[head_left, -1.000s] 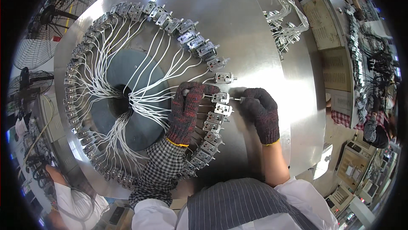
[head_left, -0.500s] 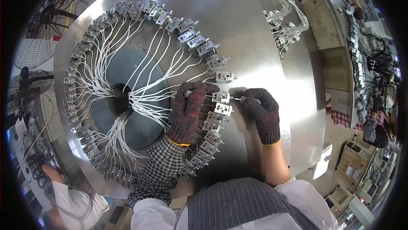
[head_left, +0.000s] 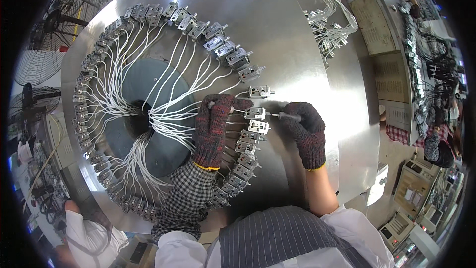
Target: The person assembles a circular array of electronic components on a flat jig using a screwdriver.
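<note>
A ring of small silver metal boxes with white cables lies on a metal table (head_left: pixel 292 60). My left hand (head_left: pixel 212 134), in a dark red-flecked knitted glove, is closed round a grey-ended thin rod (head_left: pixel 238 110); its exact kind is unclear. The rod points at the left side of one metal box (head_left: pixel 255 113). From the other side my right hand (head_left: pixel 307 132), gloved alike, grips a screwdriver (head_left: pixel 289 116) with a dark handle. Its shaft meets the short pin on that box's right side. Another metal box (head_left: pixel 259 92) lies just beyond, and one more (head_left: pixel 259 127) sits nearer me.
White cables (head_left: pixel 168 119) fan out from the hole of a dark grey round disc (head_left: pixel 148 75). More cabled boxes (head_left: pixel 325 37) lie in a bundle at the far right. Fans (head_left: pixel 59 20) stand at left. A co-worker (head_left: pixel 94 233) is at lower left; others work at right.
My left hand has drawn slightly left, its fingertip now a little apart from the metal box. My right hand keeps the screwdriver against the box's pin. The whole view has shifted slightly.
</note>
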Motion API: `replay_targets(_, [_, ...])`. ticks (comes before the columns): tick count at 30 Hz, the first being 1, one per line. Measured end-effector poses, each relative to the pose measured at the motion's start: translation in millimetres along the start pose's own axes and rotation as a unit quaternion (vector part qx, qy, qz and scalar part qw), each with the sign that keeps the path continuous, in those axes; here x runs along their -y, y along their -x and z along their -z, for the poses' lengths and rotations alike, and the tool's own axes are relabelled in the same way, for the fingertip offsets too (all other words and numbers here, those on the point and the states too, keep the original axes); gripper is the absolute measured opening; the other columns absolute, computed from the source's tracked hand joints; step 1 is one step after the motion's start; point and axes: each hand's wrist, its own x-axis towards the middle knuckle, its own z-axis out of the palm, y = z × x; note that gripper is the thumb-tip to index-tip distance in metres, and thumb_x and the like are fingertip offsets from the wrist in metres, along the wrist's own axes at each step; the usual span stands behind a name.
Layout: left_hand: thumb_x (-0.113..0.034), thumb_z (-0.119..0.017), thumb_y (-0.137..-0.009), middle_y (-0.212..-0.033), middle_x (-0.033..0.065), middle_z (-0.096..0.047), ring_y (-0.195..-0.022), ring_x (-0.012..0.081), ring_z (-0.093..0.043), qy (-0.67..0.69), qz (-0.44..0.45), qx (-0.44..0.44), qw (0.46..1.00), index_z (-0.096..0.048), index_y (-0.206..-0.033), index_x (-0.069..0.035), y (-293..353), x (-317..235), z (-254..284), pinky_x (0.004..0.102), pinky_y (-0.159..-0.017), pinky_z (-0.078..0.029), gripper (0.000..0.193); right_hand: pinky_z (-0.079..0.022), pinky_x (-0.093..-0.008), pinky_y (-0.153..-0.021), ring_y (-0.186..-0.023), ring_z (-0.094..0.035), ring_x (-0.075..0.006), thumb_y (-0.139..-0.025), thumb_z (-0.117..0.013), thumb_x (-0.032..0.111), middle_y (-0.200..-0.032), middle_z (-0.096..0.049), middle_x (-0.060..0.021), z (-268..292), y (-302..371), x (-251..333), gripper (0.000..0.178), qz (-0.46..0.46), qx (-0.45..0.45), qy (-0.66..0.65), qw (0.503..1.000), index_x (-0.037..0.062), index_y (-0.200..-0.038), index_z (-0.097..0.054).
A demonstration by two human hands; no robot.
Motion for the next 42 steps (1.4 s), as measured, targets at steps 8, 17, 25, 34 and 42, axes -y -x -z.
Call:
replay_targets(8, [-0.017, -0.046, -0.1, -0.099, 0.0161, -0.068, -0.092, 0.022, -0.065, -0.03, -0.032, 0.013, 0.999, -0.052, -0.106, -0.001, -1, -6, -3, 0.0338, -0.084, -0.052, 0.018, -0.049, -0.0286, -0.077, -0.086, -0.06, -0.0148, -0.078, -0.073, 0.008, -0.093, -0.065, -0.0053, 2, -2, -11, 0.023, 0.043, 0.003, -0.007, 0.999, 0.0035, -0.099, -0.065])
replay_targets(17, [-0.02, -0.047, -0.1, -0.098, 0.0126, -0.068, -0.087, 0.0169, -0.063, -0.066, -0.038, -0.001, 0.997, -0.053, -0.107, -0.003, -4, -1, 5, 0.031, -0.083, -0.049, 0.02, -0.046, -0.0295, -0.087, -0.094, -0.058, -0.0163, -0.084, -0.065, 0.011, -0.1, -0.063, -0.0068, 1, -2, 14, 0.02, -0.067, 0.047, -0.008, 0.997, 0.0017, -0.101, -0.062])
replay_targets(25, [-0.025, -0.051, -0.099, -0.097, 0.0087, -0.066, -0.091, 0.0128, -0.057, -0.117, -0.031, -0.034, 0.992, -0.055, -0.108, -0.003, -5, 3, 9, 0.0301, -0.083, -0.046, 0.023, -0.05, -0.0294, -0.078, -0.087, -0.063, -0.0153, -0.08, -0.071, 0.016, -0.094, -0.067, -0.0067, 1, -3, 2, 0.024, 0.002, 0.013, 0.034, 0.999, 0.0039, -0.1, -0.066])
replay_targets(34, [-0.025, -0.051, -0.099, -0.104, 0.0083, -0.065, -0.094, 0.0125, -0.057, -0.037, -0.01, 0.015, 0.999, -0.054, -0.109, -0.002, -2, -5, 3, 0.0295, -0.087, -0.045, 0.025, -0.048, -0.0287, -0.083, -0.091, -0.059, -0.0154, -0.081, -0.066, 0.006, -0.093, -0.065, -0.0066, -5, -7, 21, 0.021, -0.136, 0.019, -0.043, 0.99, 0.0012, -0.101, -0.063])
replay_targets(42, [-0.024, -0.049, -0.1, -0.101, 0.0107, -0.065, -0.096, 0.0162, -0.061, -0.083, -0.018, 0.014, 0.996, -0.054, -0.109, -0.002, 2, -11, -3, 0.0309, -0.088, -0.047, 0.025, -0.05, -0.0271, -0.077, -0.087, -0.062, -0.0139, -0.079, -0.072, 0.015, -0.094, -0.066, -0.0062, -1, -7, 4, 0.024, 0.018, 0.003, 0.003, 1.0, 0.0028, -0.098, -0.066])
